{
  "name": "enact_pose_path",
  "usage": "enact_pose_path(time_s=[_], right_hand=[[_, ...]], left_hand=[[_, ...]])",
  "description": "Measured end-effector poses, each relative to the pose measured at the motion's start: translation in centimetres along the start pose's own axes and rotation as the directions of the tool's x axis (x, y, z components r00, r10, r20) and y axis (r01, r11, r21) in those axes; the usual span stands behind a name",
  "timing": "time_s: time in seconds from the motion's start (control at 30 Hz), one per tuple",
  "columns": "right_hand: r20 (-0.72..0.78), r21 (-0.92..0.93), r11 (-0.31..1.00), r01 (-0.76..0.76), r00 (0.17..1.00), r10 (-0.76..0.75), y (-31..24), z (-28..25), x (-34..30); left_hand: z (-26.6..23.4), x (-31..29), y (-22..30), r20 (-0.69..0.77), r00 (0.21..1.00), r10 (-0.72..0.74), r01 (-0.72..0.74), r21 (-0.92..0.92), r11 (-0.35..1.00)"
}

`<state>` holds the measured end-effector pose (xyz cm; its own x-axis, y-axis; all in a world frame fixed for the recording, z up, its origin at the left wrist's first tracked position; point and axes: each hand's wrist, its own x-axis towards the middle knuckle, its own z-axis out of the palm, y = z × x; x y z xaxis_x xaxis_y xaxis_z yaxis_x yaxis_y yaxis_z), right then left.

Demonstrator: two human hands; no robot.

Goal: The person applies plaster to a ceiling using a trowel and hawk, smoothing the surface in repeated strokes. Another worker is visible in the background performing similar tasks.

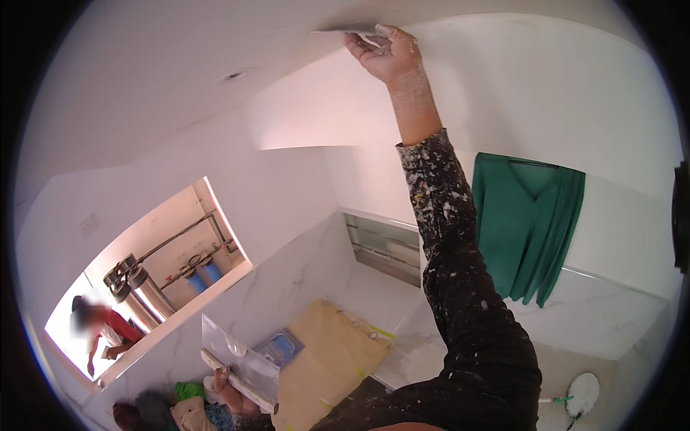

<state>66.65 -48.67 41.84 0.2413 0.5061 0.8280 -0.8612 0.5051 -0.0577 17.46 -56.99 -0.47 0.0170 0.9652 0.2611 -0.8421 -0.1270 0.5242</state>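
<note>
My right arm, in a dark paint-spattered sleeve, reaches up to the white ceiling point(165, 93). Dusted with white, my right hand point(392, 57) is closed on a thin grey putty blade point(348, 29), which lies nearly flat against the ceiling. Low on the left, my left hand point(233, 394) wraps round the pale handle of a plastering trowel point(241, 359). Its wide, shiny plate faces up and carries pale smears. Part of the left hand is hidden behind the handle.
A round ceiling fitting point(235, 75) sits left of my right hand. A green curtain point(528, 223) hangs on the right. Below are a brown-covered surface point(323, 352), a blue package point(280, 348) and piled clothes point(190, 413). Through an opening, a person point(118, 330) stands near metal cylinders point(147, 294).
</note>
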Motion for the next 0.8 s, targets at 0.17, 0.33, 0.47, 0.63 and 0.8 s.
enact_pose_path(time_s=[0.17, 0.33, 0.47, 0.63, 0.8], right_hand=[[0.147, -0.071, 0.994, 0.082, 0.987, -0.071, -5.8, 2.9, -3.3], [0.068, -0.141, 0.978, 0.154, 0.987, -0.145, -12.3, 6.6, -6.5], [0.262, -0.263, 0.914, 0.31, 0.934, -0.241, -17.6, 10.3, -14.0], [0.45, -0.206, 0.894, 0.398, 0.85, -0.274, -18.4, 13.1, -27.4], [0.543, -0.4, 0.833, 0.382, 0.831, -0.121, -13.2, 7.5, -33.5]], left_hand=[[2.0, 0.7, -1.5, 0.04, 0.994, -0.106, 0.107, -0.043, 0.993], [3.9, 1.5, -2.8, 0.13, 0.972, -0.197, 0.208, -0.072, 0.976], [4.3, 2.6, -4.5, 0.128, 0.969, -0.21, 0.221, -0.079, 0.972], [5.6, 4.7, -7.2, 0.209, 0.932, -0.296, 0.322, -0.107, 0.941], [9.6, 5.3, -10.7, 0.237, 0.89, -0.39, 0.41, -0.04, 0.911]])
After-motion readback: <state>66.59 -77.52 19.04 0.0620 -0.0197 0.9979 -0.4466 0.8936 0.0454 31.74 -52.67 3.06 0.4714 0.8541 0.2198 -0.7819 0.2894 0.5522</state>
